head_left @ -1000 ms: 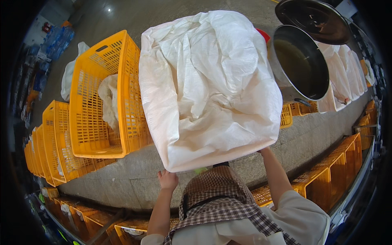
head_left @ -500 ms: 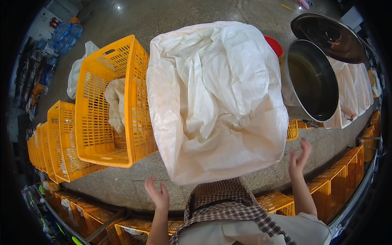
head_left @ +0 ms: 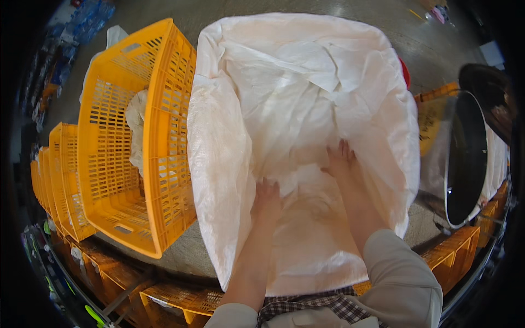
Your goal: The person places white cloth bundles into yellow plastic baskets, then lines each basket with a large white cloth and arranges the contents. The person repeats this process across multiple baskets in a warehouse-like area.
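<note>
In front of me a boxy container is lined with a white woven plastic sheet [head_left: 219, 126], its edges folded over the rim. The sheet hides whatever supports it. Both of my forearms reach inside. My left hand [head_left: 267, 195] lies against the lining near the left inner wall, fingers stretched out and partly in shade. Farther in and to the right, my right hand [head_left: 340, 158] rests on the lining with its fingers spread. Neither hand holds anything. Creases run across the far part of the sheet.
Left of the lined container stands a tilted yellow slatted crate [head_left: 158, 142] with a pale cloth [head_left: 135, 128] inside. More yellow crates [head_left: 68, 191] line up beyond it. At right are a large metal pot [head_left: 467, 164] and a dark lid [head_left: 489, 98]. A red rim [head_left: 405, 74] peeks out behind.
Both hands have moved from outside the near corners into the lined container and onto the sheet. My view has come closer, and the lining now looks flatter and more hollowed.
</note>
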`<state>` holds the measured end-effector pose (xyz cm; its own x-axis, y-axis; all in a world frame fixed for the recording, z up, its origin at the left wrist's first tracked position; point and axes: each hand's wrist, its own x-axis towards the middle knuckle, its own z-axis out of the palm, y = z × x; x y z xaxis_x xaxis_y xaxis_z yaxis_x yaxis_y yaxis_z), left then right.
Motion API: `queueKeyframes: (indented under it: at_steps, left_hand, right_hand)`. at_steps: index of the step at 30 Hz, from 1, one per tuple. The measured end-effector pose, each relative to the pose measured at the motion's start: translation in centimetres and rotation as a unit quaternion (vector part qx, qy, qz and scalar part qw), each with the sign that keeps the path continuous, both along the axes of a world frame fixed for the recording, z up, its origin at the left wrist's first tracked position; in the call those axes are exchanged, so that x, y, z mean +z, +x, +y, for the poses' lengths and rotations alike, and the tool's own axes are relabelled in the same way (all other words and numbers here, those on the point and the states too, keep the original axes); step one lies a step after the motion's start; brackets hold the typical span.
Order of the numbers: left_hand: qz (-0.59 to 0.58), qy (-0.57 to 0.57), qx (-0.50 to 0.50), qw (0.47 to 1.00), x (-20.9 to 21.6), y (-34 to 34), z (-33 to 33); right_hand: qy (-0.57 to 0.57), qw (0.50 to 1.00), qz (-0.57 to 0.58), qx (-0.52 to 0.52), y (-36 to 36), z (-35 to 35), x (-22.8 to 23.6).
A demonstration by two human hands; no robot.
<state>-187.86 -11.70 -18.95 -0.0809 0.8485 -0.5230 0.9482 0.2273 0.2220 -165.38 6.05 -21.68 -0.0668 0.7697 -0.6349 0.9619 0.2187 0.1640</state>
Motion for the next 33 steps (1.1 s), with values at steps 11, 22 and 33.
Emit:
queueKeyframes:
  at_steps: [11, 22, 33]
  left_hand:
    - [-0.134, 0.053, 0.228, 0.963, -3.1, 2.5, 3.4]
    - [-0.267, 0.463, -0.082, 0.841, 28.8, -14.2, -4.1]
    - [0.083, 0.102, -0.169, 0.977, 23.6, -46.7, -20.4]
  right_hand:
    - [-0.068, 0.997, 0.001, 0.032, -1.2, -2.7, -0.1]
    - [-0.31, 0.914, 0.057, 0.256, -3.7, -17.5, 4.7]
    - [0.191, 0.668, 0.693, -0.194, -24.6, -20.3, 27.3]
